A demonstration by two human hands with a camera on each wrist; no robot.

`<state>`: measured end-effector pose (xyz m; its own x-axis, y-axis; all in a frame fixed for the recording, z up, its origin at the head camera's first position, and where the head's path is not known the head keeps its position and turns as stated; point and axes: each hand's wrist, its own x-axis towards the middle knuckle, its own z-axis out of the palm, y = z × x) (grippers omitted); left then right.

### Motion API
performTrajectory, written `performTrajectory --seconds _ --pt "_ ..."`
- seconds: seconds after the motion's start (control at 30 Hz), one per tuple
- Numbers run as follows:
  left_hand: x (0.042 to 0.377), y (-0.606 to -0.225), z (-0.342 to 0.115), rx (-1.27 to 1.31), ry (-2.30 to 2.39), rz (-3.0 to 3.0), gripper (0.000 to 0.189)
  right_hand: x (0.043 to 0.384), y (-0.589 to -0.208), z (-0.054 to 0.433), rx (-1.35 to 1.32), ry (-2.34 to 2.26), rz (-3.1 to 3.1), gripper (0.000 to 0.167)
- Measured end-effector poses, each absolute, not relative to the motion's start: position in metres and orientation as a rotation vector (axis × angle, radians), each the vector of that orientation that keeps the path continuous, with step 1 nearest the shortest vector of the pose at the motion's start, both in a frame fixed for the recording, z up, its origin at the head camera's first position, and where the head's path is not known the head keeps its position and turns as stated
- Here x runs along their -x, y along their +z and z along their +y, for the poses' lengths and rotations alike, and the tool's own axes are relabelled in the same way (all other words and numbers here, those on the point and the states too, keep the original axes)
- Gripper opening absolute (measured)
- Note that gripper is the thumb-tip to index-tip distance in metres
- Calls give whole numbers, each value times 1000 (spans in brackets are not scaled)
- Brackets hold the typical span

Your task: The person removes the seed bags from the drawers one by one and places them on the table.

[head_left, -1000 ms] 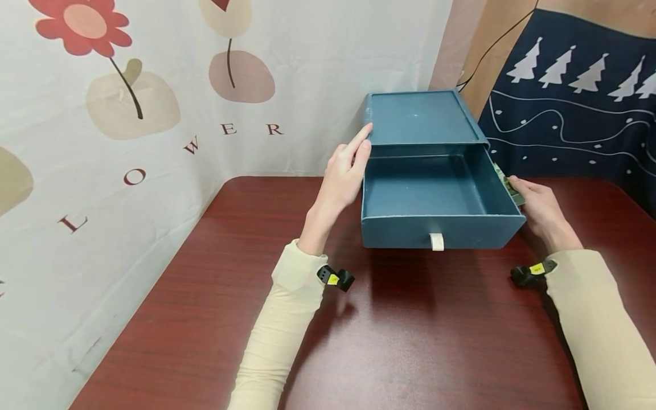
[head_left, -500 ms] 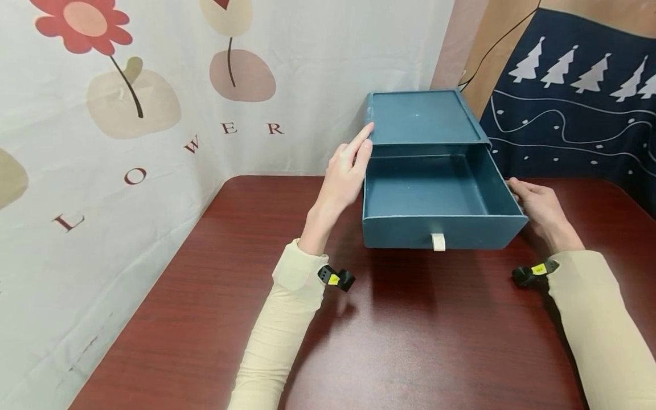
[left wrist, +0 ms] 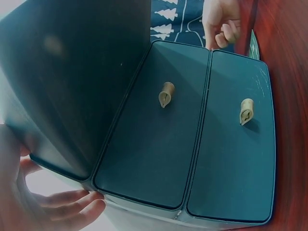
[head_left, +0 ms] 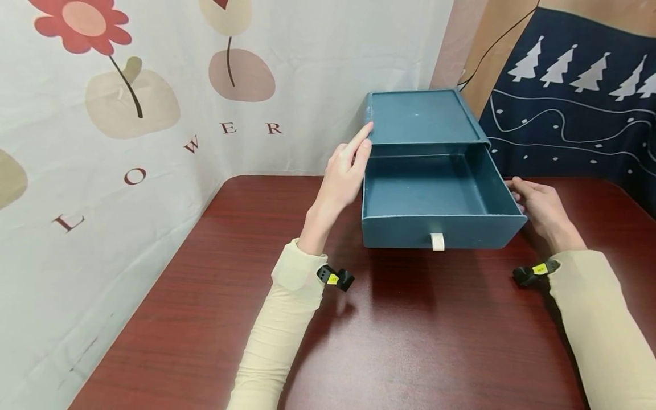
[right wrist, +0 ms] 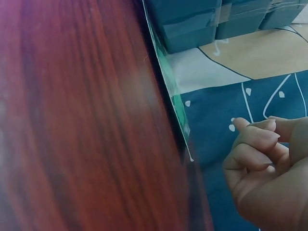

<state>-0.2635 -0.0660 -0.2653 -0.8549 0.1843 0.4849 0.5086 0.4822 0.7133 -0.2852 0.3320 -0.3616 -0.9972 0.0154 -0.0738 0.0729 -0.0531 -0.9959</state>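
In the head view a blue drawer unit [head_left: 420, 117] stands at the back of the table with its top drawer [head_left: 425, 188] pulled out and bare inside. My left hand [head_left: 342, 173] rests on the unit's left side, fingers fairly straight. In the left wrist view, two lower drawers [left wrist: 149, 139] sit shut, each with a pale pull tab [left wrist: 166, 94]. To the right of the drawer is my right hand [head_left: 543, 210], its fingers loosely curled around nothing. Near it a thin green flat piece [right wrist: 179, 108] lies at the table surface by the unit, seen edge-on.
The dark red wooden table [head_left: 435, 341] spreads out in front of the unit. A white cloth with flower prints [head_left: 318, 68] hangs at the left and back. At the right hangs a navy cloth with white trees [head_left: 569, 114].
One second ago my right hand held the green flat piece beside the drawer; it has gone down out of the head view and my fingers have let go. The left hand stays put.
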Motion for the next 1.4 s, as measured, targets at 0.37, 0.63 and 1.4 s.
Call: performTrajectory --seconds 0.37,0.63,1.4 --pt "263 -264 -66 563 -1332 -2394 47 281 -339 330 -56 -2277 2146 27" --pt "264 -263 -65 572 -1322 -2392 47 276 -319 323 35 -2327 2177 26" --pt "263 -265 -66 583 -1328 -2392 47 236 -255 284 446 -2541 2085 32"
